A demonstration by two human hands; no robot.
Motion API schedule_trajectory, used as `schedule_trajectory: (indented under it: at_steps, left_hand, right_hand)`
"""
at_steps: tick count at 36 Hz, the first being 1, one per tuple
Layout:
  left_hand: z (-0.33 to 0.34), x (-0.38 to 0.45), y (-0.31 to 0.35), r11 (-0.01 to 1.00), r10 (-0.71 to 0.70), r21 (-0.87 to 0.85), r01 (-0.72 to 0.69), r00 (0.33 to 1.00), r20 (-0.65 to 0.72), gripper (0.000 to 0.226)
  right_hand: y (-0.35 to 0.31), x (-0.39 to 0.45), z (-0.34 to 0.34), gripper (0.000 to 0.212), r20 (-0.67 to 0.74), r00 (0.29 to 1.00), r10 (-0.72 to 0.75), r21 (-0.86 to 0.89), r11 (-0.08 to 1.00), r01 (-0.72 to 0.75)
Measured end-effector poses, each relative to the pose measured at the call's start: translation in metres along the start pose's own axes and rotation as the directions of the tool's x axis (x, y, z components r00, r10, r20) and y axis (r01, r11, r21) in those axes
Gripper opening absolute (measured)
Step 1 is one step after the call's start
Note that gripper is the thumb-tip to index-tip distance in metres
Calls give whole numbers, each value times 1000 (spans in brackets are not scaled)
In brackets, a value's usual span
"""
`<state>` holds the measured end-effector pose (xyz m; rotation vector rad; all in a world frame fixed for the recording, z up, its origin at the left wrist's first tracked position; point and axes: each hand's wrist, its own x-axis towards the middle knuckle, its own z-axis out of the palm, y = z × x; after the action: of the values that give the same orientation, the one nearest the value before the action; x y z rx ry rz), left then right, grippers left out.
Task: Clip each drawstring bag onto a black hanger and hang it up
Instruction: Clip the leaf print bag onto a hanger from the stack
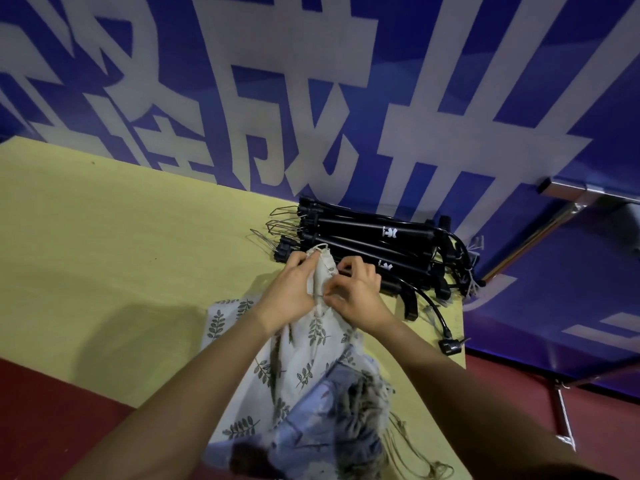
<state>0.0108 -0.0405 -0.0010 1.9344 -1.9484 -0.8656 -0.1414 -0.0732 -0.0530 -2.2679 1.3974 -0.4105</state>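
- Pale yellow wood-grain tabletop is the landmark; everything below is placed against it.
- White cloth drawstring bag printed with grey-green leaf sprigs lies over the near right part of the tabletop, its gathered mouth lifted off the surface and pointing toward the far edge.
- Left hand pinches the left side of the bag's gathered mouth, fingers closed on the cloth.
- Right hand grips the right side of the same mouth, thumb and fingers pressed together on the fabric; whether a clip lies under them I cannot tell.
- A pile of black plastic clip hangers with wire hooks rests on the far right corner of the tabletop, just beyond the hands, some of their ends reaching past the right edge.
- More patterned fabric bags, bluish and grey with loose beige cords, are heaped at the near right edge of the tabletop, beside and partly over the leaf-print bag.
- Behind the tabletop's far edge stands a blue banner with large white characters.
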Motion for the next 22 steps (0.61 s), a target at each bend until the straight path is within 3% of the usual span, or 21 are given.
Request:
schedule_trajectory:
  at_steps: [3, 7, 9, 13, 18, 22]
  left_hand:
    - [-7, 6, -3, 999, -15, -34, 13, 998, -59, 80]
    - [-17, 18, -4, 996, -72, -57, 64, 986, -148, 71]
    - [-21, 27, -1, 996, -87, -48, 80, 980, -177, 67]
    - [-25, 45, 4, 996, -79, 22, 84, 980, -185, 62]
    - [-29, 60, 8, 984, -22, 170, 55, 982, -188, 51]
    - [-30, 72, 7, 961, -1, 271, 50, 984, -178, 50]
  right_hand:
    - [-2, 9, 0, 19, 15, 1000, 3, 24, 1000, -3]
    - [0, 25, -11, 15, -128, 991, 42, 162, 986, -21]
    - [4, 39, -21, 15, -162, 985, 59, 147, 988, -35]
    - [19, 70, -39, 29, -132, 987, 95, -40, 994, -101]
    - [45, 103, -50, 57, 22, 973, 229, -295, 931, -212]
    - [69, 122, -45, 62, 84, 955, 285, -441, 870, -220]
